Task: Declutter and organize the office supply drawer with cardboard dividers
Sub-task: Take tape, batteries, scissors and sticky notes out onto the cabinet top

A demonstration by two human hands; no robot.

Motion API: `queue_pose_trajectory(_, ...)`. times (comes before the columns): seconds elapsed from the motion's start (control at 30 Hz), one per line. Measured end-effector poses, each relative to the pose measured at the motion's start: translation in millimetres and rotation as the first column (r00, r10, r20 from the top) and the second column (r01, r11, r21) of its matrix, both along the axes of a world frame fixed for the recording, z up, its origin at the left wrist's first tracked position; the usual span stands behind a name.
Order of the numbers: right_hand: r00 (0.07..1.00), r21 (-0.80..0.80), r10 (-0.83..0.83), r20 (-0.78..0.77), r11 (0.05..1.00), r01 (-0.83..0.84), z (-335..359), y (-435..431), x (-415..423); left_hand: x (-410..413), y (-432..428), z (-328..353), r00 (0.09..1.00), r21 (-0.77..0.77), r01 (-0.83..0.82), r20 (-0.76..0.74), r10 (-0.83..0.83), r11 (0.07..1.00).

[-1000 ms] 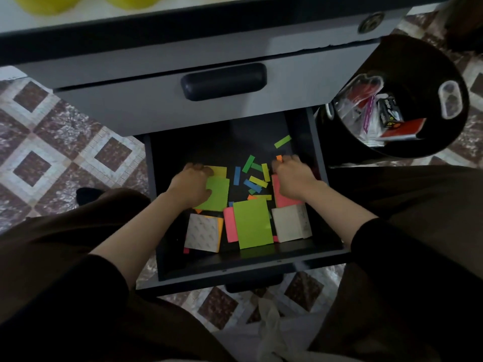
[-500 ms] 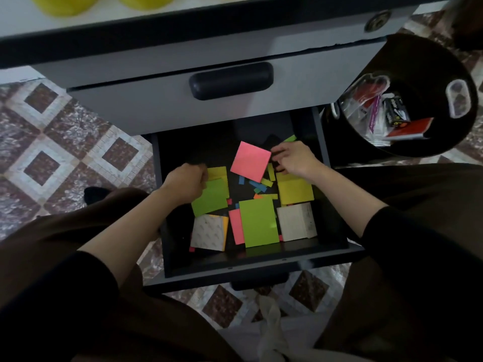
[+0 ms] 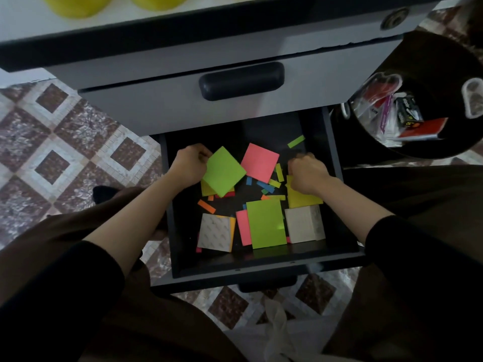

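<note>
Down in the open drawer, our left hand pinches a green sticky note by its left corner, fingers curled round the edge. The sheet is tilted above other yellow and red paper beneath. Our right hand rests knuckles-up on the yellow notes by the right wall. Its fingers are curled under, and we cannot tell whether they grip anything. A pink note lies between the hands, perhaps slightly lifted, with coloured strips scattered just beside it. Near the front lies a green pad, between the left block and the right block, both white. A black bin stands right of the drawer.
</note>
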State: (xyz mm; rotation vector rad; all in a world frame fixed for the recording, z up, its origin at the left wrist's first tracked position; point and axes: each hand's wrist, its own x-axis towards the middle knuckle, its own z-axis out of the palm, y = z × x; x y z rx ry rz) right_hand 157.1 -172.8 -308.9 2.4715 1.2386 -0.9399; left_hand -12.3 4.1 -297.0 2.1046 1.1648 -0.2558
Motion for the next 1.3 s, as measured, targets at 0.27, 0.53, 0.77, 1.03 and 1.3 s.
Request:
queue_pose_trajectory(0.27, 0.973, 0.238, 0.183, -0.138, 0.96, -0.147, 0, 6, -36, -10, -12, -10, 0.91, -0.06, 0.341, -0.229, -0.346, 0.938)
queue_pose_trajectory(0.53, 0.916, 0.129, 0.388, -0.105, 0.918, -0.374, -3, 7, -65, -15, -35, -7, 0.874, 0.152, 0.477, -0.188, -0.448, 0.866)
queue_pose_trajectory(0.77, 0.901, 0.072, 0.111, -0.419, 0.993, -0.089, 1, 12, -57, -33, -68, -24, 0.633, -0.116, 0.707, -0.336, -0.697, 0.698)
queue_pose_trajectory(1.03, 0.821, 0.065, -0.056, -0.568, 0.992, 0.113, 17, 19, -33, -41, -60, -22, 0.589, -0.113, 0.722, -0.418, -0.691, 0.683)
queue_pose_trajectory(1.3, 0.781, 0.059, -0.306, -0.544, 0.915, 0.399, 11, 17, -8, -33, -42, -10, 0.841, -0.201, 0.463, -0.207, -0.5, 0.863)
